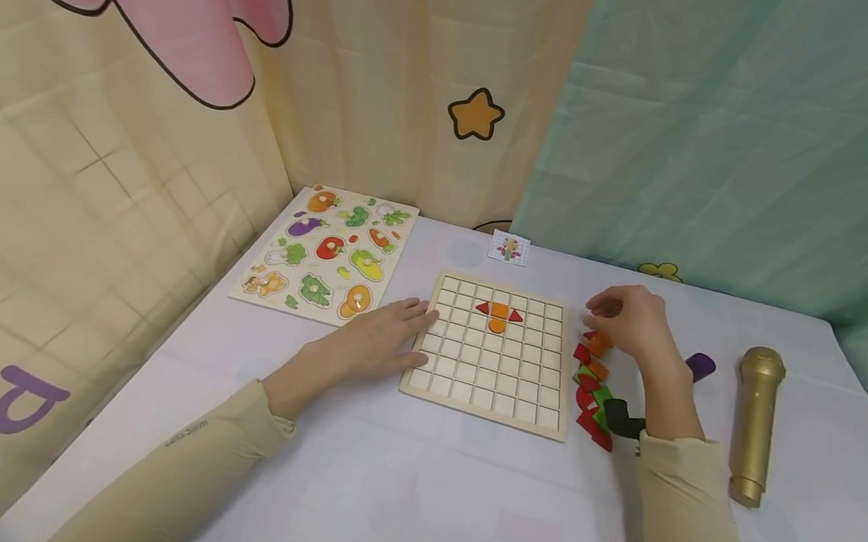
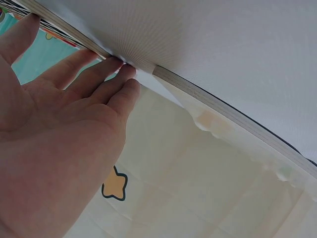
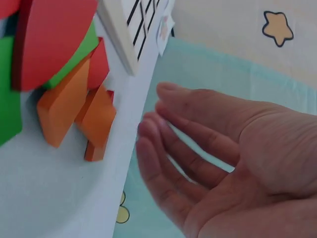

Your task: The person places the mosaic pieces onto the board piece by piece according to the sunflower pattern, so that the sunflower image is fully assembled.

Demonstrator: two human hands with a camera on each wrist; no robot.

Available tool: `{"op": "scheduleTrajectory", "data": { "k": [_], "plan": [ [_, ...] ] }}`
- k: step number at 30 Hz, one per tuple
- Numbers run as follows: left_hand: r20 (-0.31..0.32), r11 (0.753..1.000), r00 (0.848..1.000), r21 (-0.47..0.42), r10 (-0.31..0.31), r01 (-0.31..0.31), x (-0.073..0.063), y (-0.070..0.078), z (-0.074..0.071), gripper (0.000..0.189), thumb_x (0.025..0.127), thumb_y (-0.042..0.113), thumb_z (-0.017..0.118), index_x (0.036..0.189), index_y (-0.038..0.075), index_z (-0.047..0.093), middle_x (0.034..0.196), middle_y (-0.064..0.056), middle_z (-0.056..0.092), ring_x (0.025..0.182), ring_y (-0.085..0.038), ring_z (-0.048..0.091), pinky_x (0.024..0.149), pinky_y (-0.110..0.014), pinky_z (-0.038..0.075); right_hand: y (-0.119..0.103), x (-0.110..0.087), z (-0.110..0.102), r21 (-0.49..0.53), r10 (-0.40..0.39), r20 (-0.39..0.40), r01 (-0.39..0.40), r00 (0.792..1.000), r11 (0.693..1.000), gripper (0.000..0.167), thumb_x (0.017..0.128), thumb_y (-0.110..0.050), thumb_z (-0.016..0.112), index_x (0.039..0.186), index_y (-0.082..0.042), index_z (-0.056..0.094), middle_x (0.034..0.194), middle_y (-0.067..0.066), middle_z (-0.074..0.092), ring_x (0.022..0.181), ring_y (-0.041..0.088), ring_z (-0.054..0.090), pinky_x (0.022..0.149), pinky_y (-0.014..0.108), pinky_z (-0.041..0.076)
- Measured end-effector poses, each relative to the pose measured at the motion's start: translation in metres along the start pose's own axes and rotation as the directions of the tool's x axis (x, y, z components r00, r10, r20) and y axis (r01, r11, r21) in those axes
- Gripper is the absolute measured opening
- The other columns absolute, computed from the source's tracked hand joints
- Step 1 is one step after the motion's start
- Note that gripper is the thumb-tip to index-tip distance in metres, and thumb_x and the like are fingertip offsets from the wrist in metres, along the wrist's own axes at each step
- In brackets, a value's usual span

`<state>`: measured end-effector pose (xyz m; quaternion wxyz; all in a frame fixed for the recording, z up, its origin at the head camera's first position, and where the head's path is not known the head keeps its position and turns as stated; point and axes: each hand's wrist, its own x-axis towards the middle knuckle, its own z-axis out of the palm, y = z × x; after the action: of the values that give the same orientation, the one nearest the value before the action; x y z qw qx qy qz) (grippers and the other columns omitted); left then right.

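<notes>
Puzzle board (image 1: 271, 301) with vegetable pictures lies left of the grid board, apart from it. Left hand (image 1: 366, 341) rests at the left edge of the grid board; grip relaxed, fingers extended, nothing held. Grid board (image 1: 499, 362) lies flat on the table (image 1: 421, 477). Its far half carries, left to right, one red triangle (image 1: 482, 308), one orange circle (image 1: 497, 326), one orange square (image 1: 500, 311) and a second red triangle (image 1: 516, 317); the circle sits on the near side of the square. Printed card (image 1: 509, 248) lies beyond the grid board's far edge. Loose red, orange and green pieces (image 1: 595, 389) lie heaped just beside its right edge. Right hand (image 1: 634, 320) hovers right of the grid board, near the heap's far end; grip loosely curved, no piece visible in it. Purple object (image 1: 702, 367), partly hidden by the forearm, and gold microphone (image 1: 758, 423) lie farther right of the grid board.
</notes>
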<state>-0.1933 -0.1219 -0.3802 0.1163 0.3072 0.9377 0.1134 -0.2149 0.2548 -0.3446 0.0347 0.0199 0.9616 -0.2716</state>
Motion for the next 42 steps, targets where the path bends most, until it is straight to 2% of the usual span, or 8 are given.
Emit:
{"op": "scheduleTrajectory", "data": {
  "k": [6,8,11,15,20,26,33,42],
  "plan": [
    [0.005,1.0,1.0,-0.008,-0.008,0.008,0.0,-0.001,0.0,0.075,0.105,0.044,0.063,0.166,0.014,0.033,0.174,-0.01,0.026,0.163,-0.029,0.021,0.131,-0.048,0.026,0.009,0.0,-0.004,-0.055,0.151,0.093,-0.146,0.984,0.988,0.039,0.097,-0.019,0.075,0.123,0.008,0.068,0.124,0.031,0.065,0.115,0.046,0.05,0.094,0.055,0.058],
    [0.004,1.0,1.0,-0.006,-0.007,0.007,0.0,-0.001,0.001,0.075,0.105,0.044,0.063,0.166,0.014,0.033,0.174,-0.01,0.026,0.163,-0.029,0.021,0.131,-0.048,0.026,0.01,-0.001,-0.005,-0.069,0.178,0.11,-0.171,0.978,0.983,0.04,0.096,-0.02,0.076,0.122,0.009,0.068,0.123,0.031,0.065,0.111,0.045,0.053,0.093,0.055,0.057],
    [-0.001,1.0,1.0,-0.004,0.0,0.0,0.0,-0.001,0.001,0.075,0.105,0.044,0.063,0.166,0.013,0.033,0.174,-0.011,0.026,0.163,-0.03,0.021,0.131,-0.048,0.026,0.011,-0.001,-0.006,-0.078,0.194,0.121,-0.185,0.974,0.98,0.041,0.095,-0.024,0.076,0.119,0.008,0.068,0.12,0.03,0.065,0.109,0.044,0.054,0.09,0.053,0.057],
    [-0.007,1.0,1.0,0.001,0.011,-0.011,0.0,-0.001,0.0,0.075,0.105,0.044,0.063,0.166,0.012,0.034,0.174,-0.012,0.027,0.163,-0.03,0.022,0.131,-0.048,0.027,0.013,-0.002,-0.009,-0.097,0.175,0.154,-0.161,0.973,0.982,0.046,0.092,-0.027,0.08,0.12,0.008,0.067,0.122,0.03,0.065,0.112,0.045,0.053,0.09,0.054,0.056],
    [-0.008,1.0,1.0,-0.003,0.01,-0.01,0.0,-0.001,0.0,0.075,0.105,0.044,0.063,0.166,0.013,0.034,0.174,-0.012,0.027,0.163,-0.03,0.022,0.131,-0.049,0.027,0.014,-0.001,-0.008,-0.088,0.157,0.188,-0.143,0.97,0.986,0.048,0.09,-0.023,0.084,0.121,0.008,0.066,0.123,0.031,0.064,0.11,0.045,0.056,0.094,0.057,0.056],
    [-0.004,1.0,1.0,0.003,0.006,-0.006,0.001,-0.002,0.001,0.075,0.105,0.044,0.063,0.166,0.013,0.034,0.174,-0.011,0.027,0.163,-0.03,0.022,0.131,-0.048,0.027,0.014,0.0,-0.005,-0.089,0.169,0.146,-0.157,0.975,0.984,0.035,0.095,-0.022,0.079,0.115,0.005,0.071,0.114,0.026,0.067,0.104,0.041,0.056,0.089,0.052,0.057],
    [0.005,1.0,1.0,-0.002,-0.004,0.004,0.0,-0.001,0.0,0.074,0.105,0.043,0.063,0.166,0.013,0.034,0.174,-0.011,0.026,0.163,-0.03,0.022,0.131,-0.048,0.027,0.016,0.002,-0.001,-0.05,0.18,0.109,-0.175,0.978,0.983,0.029,0.097,-0.021,0.078,0.112,0.003,0.073,0.106,0.022,0.07,0.099,0.037,0.056,0.083,0.044,0.057],
    [0.006,1.0,1.0,-0.007,-0.005,0.005,0.0,-0.001,0.0,0.074,0.105,0.044,0.063,0.166,0.014,0.033,0.174,-0.011,0.026,0.163,-0.03,0.021,0.131,-0.048,0.027,0.013,0.0,-0.002,0.01,0.113,0.031,-0.113,0.993,0.994,0.023,0.098,-0.019,0.075,0.107,0.002,0.075,0.098,0.02,0.072,0.092,0.033,0.061,0.077,0.041,0.056]
  ]
}}
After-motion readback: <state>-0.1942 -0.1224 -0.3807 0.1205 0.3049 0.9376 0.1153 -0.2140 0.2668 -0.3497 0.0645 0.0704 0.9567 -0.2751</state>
